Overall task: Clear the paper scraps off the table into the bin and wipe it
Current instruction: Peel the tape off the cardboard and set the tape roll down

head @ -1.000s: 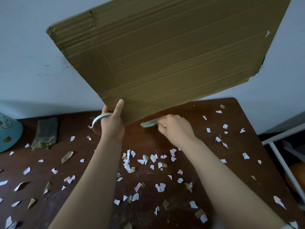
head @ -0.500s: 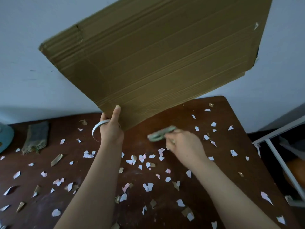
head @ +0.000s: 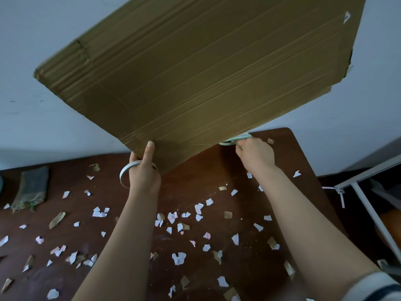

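paper scraps (head: pixel 179 258) on table (head: pixel 195 177), apparently clear of fingers (head: pixel 149 151)

A pale wall (head: pixel 39 44) is being lit softly and evenly, with faint scuff marks being shown. A dark brown wooden table (head: pixel 195 178) is being backed against it. A white metal frame (head: pixel 368 173) is being seen just beside, right.

Home room, dark wooden table (head: pixel 206 174) against pale wall (head: pixel 43 40), paper scraps (head: pixel 179 258) strewn, white metal rack (head: pixel 368 173) beside

matt corrugated cardboard sheet (head: pixel 195 77); dark wooden table (head: pixel 249 274); torn paper scraps (head: pixel 179 258)
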The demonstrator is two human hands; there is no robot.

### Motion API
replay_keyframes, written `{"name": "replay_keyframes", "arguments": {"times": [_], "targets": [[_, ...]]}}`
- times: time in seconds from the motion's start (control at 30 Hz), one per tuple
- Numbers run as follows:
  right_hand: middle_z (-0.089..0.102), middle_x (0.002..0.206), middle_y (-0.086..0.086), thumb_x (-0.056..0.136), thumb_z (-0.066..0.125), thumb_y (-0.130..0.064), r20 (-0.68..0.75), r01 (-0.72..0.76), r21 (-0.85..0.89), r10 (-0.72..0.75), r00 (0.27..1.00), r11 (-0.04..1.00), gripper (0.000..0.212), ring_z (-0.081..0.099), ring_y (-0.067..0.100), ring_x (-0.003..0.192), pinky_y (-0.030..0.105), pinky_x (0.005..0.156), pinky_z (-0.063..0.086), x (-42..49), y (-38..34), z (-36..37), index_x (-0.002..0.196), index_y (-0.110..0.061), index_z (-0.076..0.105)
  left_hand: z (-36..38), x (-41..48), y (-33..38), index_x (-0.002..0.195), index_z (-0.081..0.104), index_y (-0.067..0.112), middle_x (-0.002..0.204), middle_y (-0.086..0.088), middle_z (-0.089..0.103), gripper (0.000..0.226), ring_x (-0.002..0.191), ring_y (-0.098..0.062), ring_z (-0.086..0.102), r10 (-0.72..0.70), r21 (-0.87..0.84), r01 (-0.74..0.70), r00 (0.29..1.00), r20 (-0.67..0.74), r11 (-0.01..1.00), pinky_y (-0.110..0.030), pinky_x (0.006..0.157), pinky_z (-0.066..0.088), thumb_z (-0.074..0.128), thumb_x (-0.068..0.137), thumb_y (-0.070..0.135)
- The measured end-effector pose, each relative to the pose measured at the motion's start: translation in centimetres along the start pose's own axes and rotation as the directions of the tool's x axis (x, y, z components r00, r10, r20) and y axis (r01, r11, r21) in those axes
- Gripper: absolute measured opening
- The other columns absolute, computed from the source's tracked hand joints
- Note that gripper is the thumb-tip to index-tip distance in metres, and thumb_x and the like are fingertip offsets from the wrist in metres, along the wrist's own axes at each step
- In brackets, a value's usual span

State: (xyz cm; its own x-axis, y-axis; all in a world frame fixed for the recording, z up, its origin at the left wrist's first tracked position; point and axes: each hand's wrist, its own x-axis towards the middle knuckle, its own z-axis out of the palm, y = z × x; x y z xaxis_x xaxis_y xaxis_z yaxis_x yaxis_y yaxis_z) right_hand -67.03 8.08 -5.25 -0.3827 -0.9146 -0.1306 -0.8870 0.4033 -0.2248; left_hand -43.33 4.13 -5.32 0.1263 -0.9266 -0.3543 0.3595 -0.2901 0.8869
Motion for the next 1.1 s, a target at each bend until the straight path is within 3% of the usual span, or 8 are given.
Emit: {"name": "replay_keyframes", "arguments": {"times": [0.17, 0.33, 0.43, 0.57, 0.7, 0.93, 1.0, 1.1], "targets": [[0.066, 0.108, 0.006, 0.097, 0.043, -0.027, 0.138, 0.040, 0.081, -0.051, 0.989, 0.996, 0.031, 0.062, 0.024, 0.092, 0.034, 0.073, 0.050, -5.1, 0.7, -0.8, 0.121, -0.024, 0.062, 0.9, -0.8, -0.7, 0.103, 0.060, 0.033, 0.108, 0.010, 0.068, 0.015, 0.107, -0.008, 0.062, -0.023, -0.033, 0.023, 1.000, 0.004, 0.999, -0.031, 0.104, 0.042, 0.062, 0.090, 0.028], [0.068, 0.102, 0.001, 0.096, 0.045, -0.028, 0.264, 0.113, 0.048, -0.122, 0.957, 0.992, 0.027, 0.063, 0.017, 0.085, 0.029, 0.071, 0.053, -9.3, 0.7, -2.4, 0.110, -0.022, 0.068, 1.1, -1.1, -1.1, 0.105, 0.059, 0.035, 0.107, 0.013, 0.068, 0.016, 0.105, -0.005, 0.062, -0.024, 0.021, 0.024, 1.000, 0.003, 0.999, -0.028, 0.101, 0.043, 0.062, 0.089, 0.033], [0.069, 0.097, 0.003, 0.096, 0.044, -0.026, 0.191, 0.094, 0.092, -0.110, 0.975, 0.991, 0.028, 0.062, 0.020, 0.079, 0.031, 0.066, 0.049, -8.8, 0.5, -3.6, 0.112, -0.021, 0.066, 1.1, -1.4, -0.9, 0.102, 0.059, 0.033, 0.105, 0.012, 0.068, 0.012, 0.103, -0.005, 0.062, -0.025, -0.021, 0.025, 1.000, -0.005, 0.999, -0.025, 0.096, 0.045, 0.061, 0.090, 0.029], [0.067, 0.105, 0.006, 0.097, 0.042, -0.025, 0.041, 0.091, 0.092, -0.095, 0.995, 0.992, 0.030, 0.063, 0.026, 0.091, 0.036, 0.075, 0.051, -5.5, -0.8, -3.4, 0.115, -0.017, 0.065, 1.0, -1.9, -0.6, 0.108, 0.057, 0.029, 0.112, 0.007, 0.066, 0.017, 0.106, -0.007, 0.061, -0.026, -0.088, 0.027, 1.000, 0.012, 0.996, -0.021, 0.087, 0.048, 0.059, 0.092, 0.024], [0.064, 0.110, 0.005, 0.099, 0.040, -0.028, 0.121, 0.106, 0.010, -0.107, 0.987, 0.994, 0.032, 0.061, 0.024, 0.095, 0.029, 0.070, 0.044, -5.5, -1.4, -1.7, 0.123, -0.023, 0.060, 1.0, -1.8, -0.7, 0.109, 0.058, 0.026, 0.112, 0.005, 0.066, 0.018, 0.106, -0.009, 0.062, -0.035, -0.134, 0.038, 0.999, 0.026, 0.990, -0.025, 0.088, 0.049, 0.058, 0.092, 0.020], [0.068, 0.103, 0.000, 0.097, 0.042, -0.030, 0.227, 0.137, 0.030, -0.140, 0.964, 0.990, 0.029, 0.062, 0.017, 0.083, 0.031, 0.074, 0.053, -10.6, 0.5, -2.0, 0.114, -0.025, 0.065, 1.9, -2.4, -1.6, 0.118, 0.053, 0.026, 0.113, 0.008, 0.064, 0.025, 0.104, -0.004, 0.060, -0.057, -0.069, 0.057, 0.998, 0.015, 0.996, -0.016, 0.079, 0.047, 0.057, 0.093, 0.025], [0.068, 0.105, 0.002, 0.097, 0.042, -0.031, 0.161, 0.073, 0.078, -0.085, 0.983, 0.994, 0.030, 0.063, 0.020, 0.086, 0.034, 0.076, 0.052, -9.7, 1.4, -3.1, 0.117, -0.026, 0.064, 2.2, -2.5, -1.8, 0.113, 0.053, 0.028, 0.110, 0.009, 0.063, 0.020, 0.102, -0.002, 0.059, -0.064, -0.053, 0.064, 0.998, 0.009, 0.997, -0.013, 0.075, 0.047, 0.056, 0.094, 0.026], [0.066, 0.104, 0.007, 0.098, 0.041, -0.030, 0.010, -0.021, 0.075, 0.021, 1.000, 0.997, 0.031, 0.061, 0.028, 0.091, 0.035, 0.074, 0.048, -6.2, 3.5, -4.2, 0.122, -0.026, 0.061, 2.9, -2.3, -1.9, 0.108, 0.056, 0.029, 0.109, 0.010, 0.065, 0.016, 0.102, -0.003, 0.060, -0.073, -0.073, 0.074, 0.997, 0.018, 0.995, -0.017, 0.080, 0.046, 0.058, 0.093, 0.024]]}}
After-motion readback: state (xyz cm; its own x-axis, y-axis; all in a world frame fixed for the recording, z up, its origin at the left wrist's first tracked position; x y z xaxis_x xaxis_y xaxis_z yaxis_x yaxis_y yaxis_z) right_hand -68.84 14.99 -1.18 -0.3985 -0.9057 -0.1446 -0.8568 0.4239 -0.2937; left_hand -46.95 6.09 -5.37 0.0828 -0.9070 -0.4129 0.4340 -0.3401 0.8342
